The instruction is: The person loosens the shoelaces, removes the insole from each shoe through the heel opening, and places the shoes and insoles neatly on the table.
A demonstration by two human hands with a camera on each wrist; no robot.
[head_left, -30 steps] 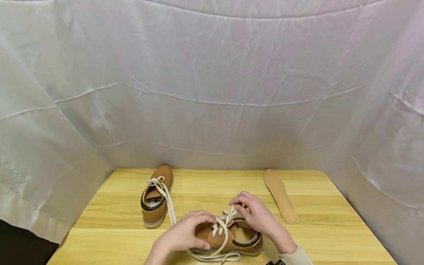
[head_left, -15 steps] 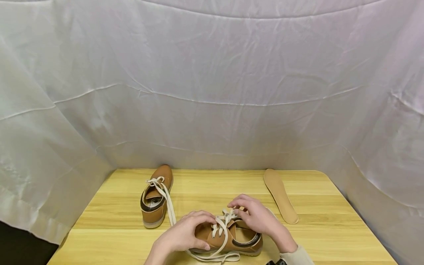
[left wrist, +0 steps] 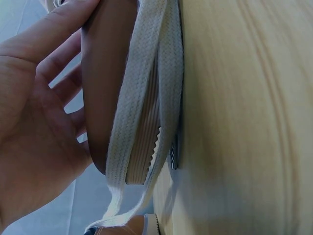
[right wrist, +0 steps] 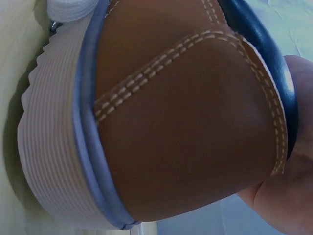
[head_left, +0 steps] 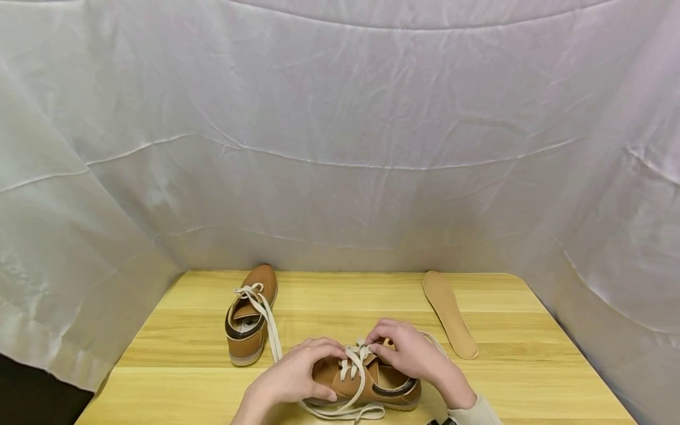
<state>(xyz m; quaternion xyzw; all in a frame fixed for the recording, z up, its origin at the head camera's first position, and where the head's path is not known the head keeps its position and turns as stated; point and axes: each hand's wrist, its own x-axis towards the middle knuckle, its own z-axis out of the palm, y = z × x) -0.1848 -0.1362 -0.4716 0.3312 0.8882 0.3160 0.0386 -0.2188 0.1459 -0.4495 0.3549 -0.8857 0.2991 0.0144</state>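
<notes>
Fingers [head_left: 323, 347] of a person's left hand [head_left: 297, 370] curled round the toe of a brown leather-look lace-up shoe [head_left: 347, 388] with a dark padded collar, which sat upright, toe to the left, on a pale wood-grain surface [head_left: 329, 295]. The right hand [head_left: 406, 349] had its fingers bent nearly together at the flat cream woven laces [left wrist: 127, 107] beside the tongue, though whether they pinched any could not be told. A matching brown shoe [head_left: 249, 348] stood behind to the left, its laces trailing toward the left hand; a flat tan insole [head_left: 450, 313] lay behind to the right, before hanging grey cloth [head_left: 340, 118].
</notes>
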